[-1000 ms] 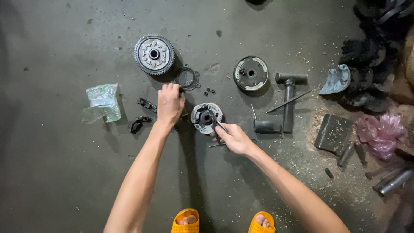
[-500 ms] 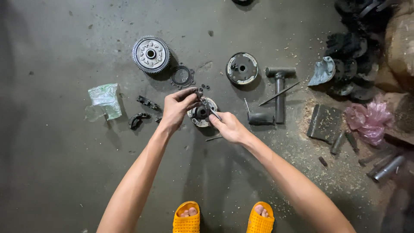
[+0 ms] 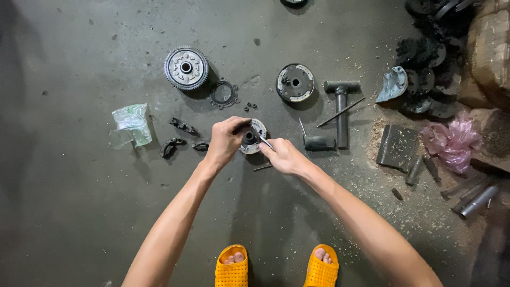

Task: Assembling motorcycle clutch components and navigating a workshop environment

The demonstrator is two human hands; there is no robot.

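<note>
On the grey concrete floor lies a small round metal hub plate (image 3: 256,131) with a dark centre. My left hand (image 3: 226,141) grips its left edge with the fingertips. My right hand (image 3: 284,155) holds a thin metal tool (image 3: 265,141) whose tip touches the plate. Dark curved shoe pieces (image 3: 171,147) lie just left of my left hand. A thin rod lies on the floor beneath my right hand.
A toothed gear drum (image 3: 186,67), a ring gasket (image 3: 223,94) and a round drum plate (image 3: 295,82) lie beyond. A T-shaped socket wrench (image 3: 341,106), a dark cylinder (image 3: 319,142), a green plastic bag (image 3: 130,123), pink plastic (image 3: 451,141) and scrap parts sit around. My orange sandals (image 3: 231,267) are below.
My left hand came off the floor beside the plate and took hold of its left edge. The right hand stays at the plate with the thin tool. The camera view shifted slightly.
</note>
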